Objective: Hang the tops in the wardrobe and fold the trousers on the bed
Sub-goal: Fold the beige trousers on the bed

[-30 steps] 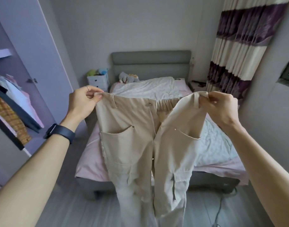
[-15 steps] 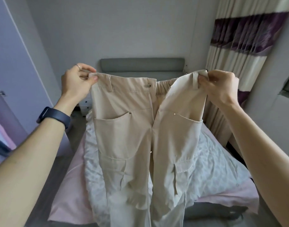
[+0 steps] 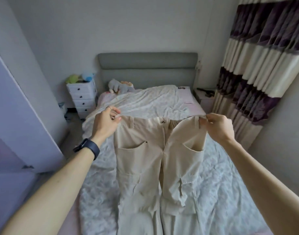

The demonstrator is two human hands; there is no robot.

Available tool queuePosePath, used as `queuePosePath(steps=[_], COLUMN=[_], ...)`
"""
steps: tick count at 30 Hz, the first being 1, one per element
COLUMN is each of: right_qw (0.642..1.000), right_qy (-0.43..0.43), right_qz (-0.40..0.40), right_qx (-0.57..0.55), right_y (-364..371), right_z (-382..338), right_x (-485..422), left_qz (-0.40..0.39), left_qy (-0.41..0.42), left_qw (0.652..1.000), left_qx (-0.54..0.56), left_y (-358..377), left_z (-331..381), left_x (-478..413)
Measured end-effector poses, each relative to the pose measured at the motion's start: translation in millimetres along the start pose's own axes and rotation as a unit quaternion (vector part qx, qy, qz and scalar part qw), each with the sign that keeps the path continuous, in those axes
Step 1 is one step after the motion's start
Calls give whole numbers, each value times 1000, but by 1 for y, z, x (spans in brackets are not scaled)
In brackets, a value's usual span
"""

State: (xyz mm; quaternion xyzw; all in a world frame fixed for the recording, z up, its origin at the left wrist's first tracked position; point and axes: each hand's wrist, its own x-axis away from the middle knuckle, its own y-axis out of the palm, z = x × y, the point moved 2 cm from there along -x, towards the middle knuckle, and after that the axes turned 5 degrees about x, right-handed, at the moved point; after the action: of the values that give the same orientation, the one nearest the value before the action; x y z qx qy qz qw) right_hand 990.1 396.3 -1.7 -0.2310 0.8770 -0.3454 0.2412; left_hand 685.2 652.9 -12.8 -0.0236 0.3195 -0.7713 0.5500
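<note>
Beige cargo trousers (image 3: 142, 160) stretch over the bed (image 3: 218, 184), front side up, legs running toward me and out of the bottom of the view. My left hand (image 3: 104, 124) pinches the left corner of the waistband. The right corner, by a belt loop, is pinched by my right hand (image 3: 218, 128). The waistband is held a little above the white patterned quilt, while the legs seem to rest on it. A dark band sits on my left wrist.
A lilac wardrobe door (image 3: 21, 119) stands open at the left. A white drawer unit (image 3: 82, 97) with soft toys on top sits beside the grey headboard (image 3: 147, 68). Striped purple-and-cream curtains (image 3: 257, 70) hang at the right. Plush toys (image 3: 120, 85) lie near the pillows.
I have stepped closer to the bed and lowered the trousers from hanging in front of me to spread over the quilt. Both hands keep their hold on the waistband.
</note>
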Motion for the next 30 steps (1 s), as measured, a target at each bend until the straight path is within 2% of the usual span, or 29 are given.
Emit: queuePosePath(steps=[3,7,10,16,19,25,30], right_qw=[1000,998,995,993,993,992,992], right_qy=[-8,33,55,59,48,66,77], right_qz=[-24,-48,-77,-95,-90,-106,-89], right_qx=[12,-16,-35,-47,-54,17,48], right_y=[33,77,111,182,226,333,404], right_z=[22,60,79,83,80,114,131], right_x=[-19,-48,-86,-195,-245,-324,-369], left_qz=[-26,-39,-28,51,83,139,144], left_qy=[-28,-38,-76,-156,-161,-182,-158], left_qw=[999,997,991,983,979,968,971], left_qx=[-29,-52,-104,-76,-88,-100,-110], left_y=[31,70,100,162,188,249,286], left_z=[-29,-57,-77,-106,-122,-193,-246], left_x=[-16,-38,-68,-152,-197,-249,-303])
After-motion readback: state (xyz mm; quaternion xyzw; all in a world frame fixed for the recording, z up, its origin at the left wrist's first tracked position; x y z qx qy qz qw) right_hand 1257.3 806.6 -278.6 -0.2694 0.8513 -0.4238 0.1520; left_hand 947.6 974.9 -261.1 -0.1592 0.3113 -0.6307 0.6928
